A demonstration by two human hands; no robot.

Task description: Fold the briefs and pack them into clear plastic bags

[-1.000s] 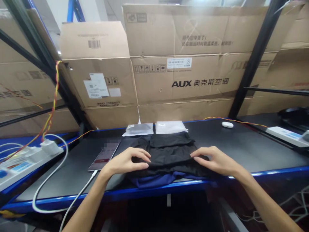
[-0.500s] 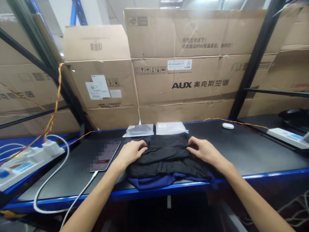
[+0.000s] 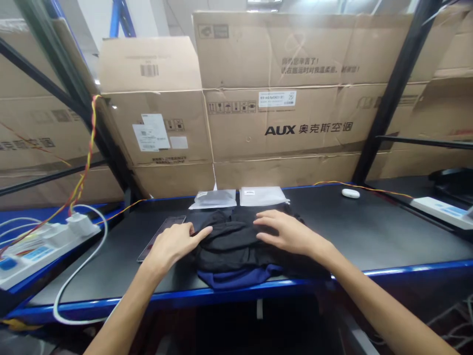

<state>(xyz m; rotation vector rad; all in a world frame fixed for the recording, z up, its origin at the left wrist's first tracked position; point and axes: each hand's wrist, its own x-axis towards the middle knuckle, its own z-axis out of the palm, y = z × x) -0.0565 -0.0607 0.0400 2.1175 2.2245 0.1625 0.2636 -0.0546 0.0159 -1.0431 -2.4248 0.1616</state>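
A bunched black cloth (image 3: 231, 246) lies at the front of the table, with navy blue fabric (image 3: 240, 277) showing beneath its near edge. My right hand (image 3: 283, 230) is over the cloth's right part, fingers apart and pointing left; whether it presses on the fabric I cannot tell. At the cloth's left edge is my left hand (image 3: 172, 246), open, its thumb stretched out against the black folds. Part of a phone (image 3: 162, 234) is covered by that hand.
Two white translucent pouches (image 3: 214, 198) lie behind the cloth. Power strips (image 3: 35, 254) sit at both sides, with a white cable (image 3: 61, 291) looping on the left. A small white case (image 3: 350, 194) lies right. Cardboard (image 3: 236, 133) and black posts (image 3: 384, 98) stand behind.
My right hand has moved left across the cloth and its fingers have spread. My left hand has shifted left and nearer, now over the phone. The cloth's right side is bunched inward.
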